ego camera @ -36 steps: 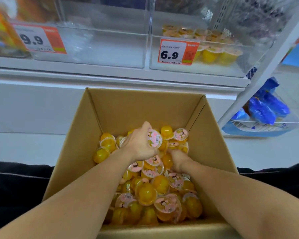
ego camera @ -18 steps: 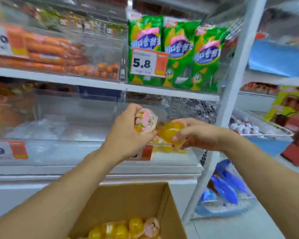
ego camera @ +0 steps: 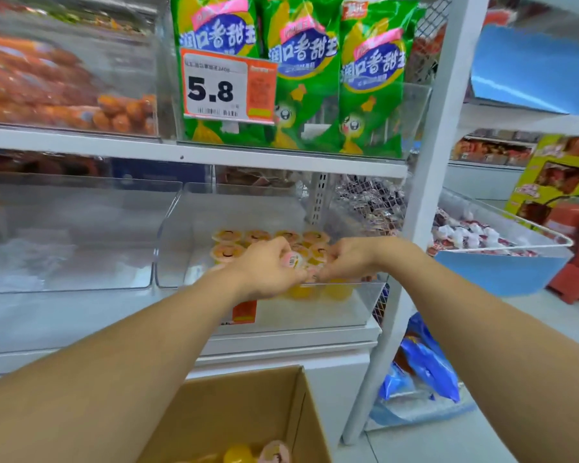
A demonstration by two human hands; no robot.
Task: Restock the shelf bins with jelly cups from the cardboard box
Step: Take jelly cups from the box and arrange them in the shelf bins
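Note:
Both my hands reach into the clear shelf bin (ego camera: 171, 228) on the lower shelf. My left hand (ego camera: 268, 267) grips a jelly cup (ego camera: 295, 260) whose pink lid shows between its fingers. My right hand (ego camera: 350, 259) has its fingers curled over the front row of cups; what it holds is hidden. Several yellow jelly cups (ego camera: 226, 250) with peach lids stand in rows at the back of the bin. The cardboard box (ego camera: 248, 406) sits low in front, with a few jelly cups (ego camera: 238, 454) showing at the bottom edge.
A second clear bin (ego camera: 81, 228) stands to the left. Above hang green snack bags (ego camera: 301, 78) with a 5.8 price tag (ego camera: 228, 88) and sausages (ego camera: 47, 88). A white shelf post (ego camera: 435, 168) rises on the right, with blue packets (ego camera: 425, 365) in a low basket.
My hands lifted jelly cups out of the box, rose to the shelf, then moved forward and down into the bin. The view tilted up from the box to the shelves.

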